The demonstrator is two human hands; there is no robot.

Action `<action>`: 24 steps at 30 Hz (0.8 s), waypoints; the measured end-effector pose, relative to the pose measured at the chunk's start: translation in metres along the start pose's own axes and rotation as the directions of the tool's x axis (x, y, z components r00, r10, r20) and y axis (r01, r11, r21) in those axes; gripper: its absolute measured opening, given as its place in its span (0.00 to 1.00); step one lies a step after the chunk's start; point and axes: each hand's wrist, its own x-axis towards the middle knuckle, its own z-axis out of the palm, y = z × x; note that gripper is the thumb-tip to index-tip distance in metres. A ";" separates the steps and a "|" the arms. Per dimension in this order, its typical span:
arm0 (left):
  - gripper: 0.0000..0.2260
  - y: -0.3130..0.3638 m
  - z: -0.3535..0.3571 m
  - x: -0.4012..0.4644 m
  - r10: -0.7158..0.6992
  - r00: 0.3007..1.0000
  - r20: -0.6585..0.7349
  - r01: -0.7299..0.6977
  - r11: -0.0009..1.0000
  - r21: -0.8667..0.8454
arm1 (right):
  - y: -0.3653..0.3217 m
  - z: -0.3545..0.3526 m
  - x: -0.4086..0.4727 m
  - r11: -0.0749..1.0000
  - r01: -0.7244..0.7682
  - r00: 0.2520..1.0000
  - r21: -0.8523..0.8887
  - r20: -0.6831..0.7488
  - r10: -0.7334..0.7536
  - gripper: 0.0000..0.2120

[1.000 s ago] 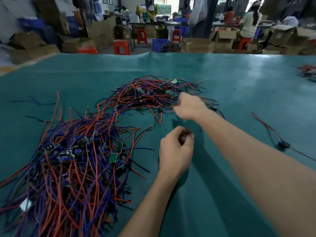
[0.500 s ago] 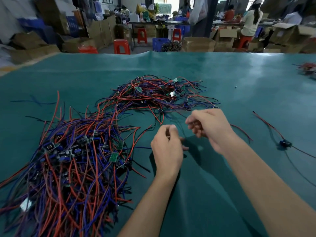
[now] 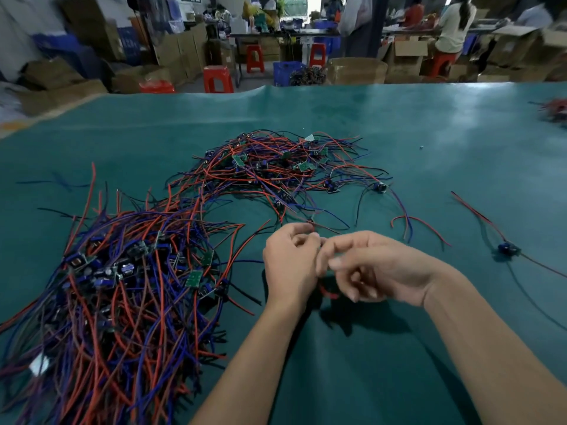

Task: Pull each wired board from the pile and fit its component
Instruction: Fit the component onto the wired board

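- Left hand and right hand meet just right of the big wire pile on the tabletop.
- Both hands' fingers curl, seemingly pinching a wired board; blur hides it.
- A red wire shows beneath them.

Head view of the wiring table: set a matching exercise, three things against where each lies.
Things:
1. large wire pile
2. smaller wire pile
3. lone wired board

Places:
A. right of both hands, alone on the green mat
B. beyond the hands, mid-table
C. left of the left hand

Pairs: 1-C, 2-B, 3-A
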 end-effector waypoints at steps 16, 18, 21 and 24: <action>0.06 -0.002 0.007 -0.007 0.132 0.972 0.196 -0.145 0.988 0.052 | 0.001 -0.010 0.013 0.923 0.354 0.654 0.153 -0.745 -0.128 0.05; 0.09 -0.001 0.008 -0.008 0.097 0.979 0.179 -0.101 0.995 0.015 | -0.003 -0.019 0.009 0.844 0.443 0.612 0.302 -0.790 -0.038 0.06; 0.10 0.001 0.006 -0.009 0.076 0.984 0.163 -0.075 0.997 -0.011 | -0.009 -0.030 -0.003 0.661 0.559 0.622 0.501 -0.781 0.066 0.09; 0.12 0.002 0.005 -0.009 0.070 0.984 0.164 -0.065 0.997 -0.034 | -0.013 -0.034 -0.011 0.605 0.558 0.708 0.568 -0.706 0.010 0.10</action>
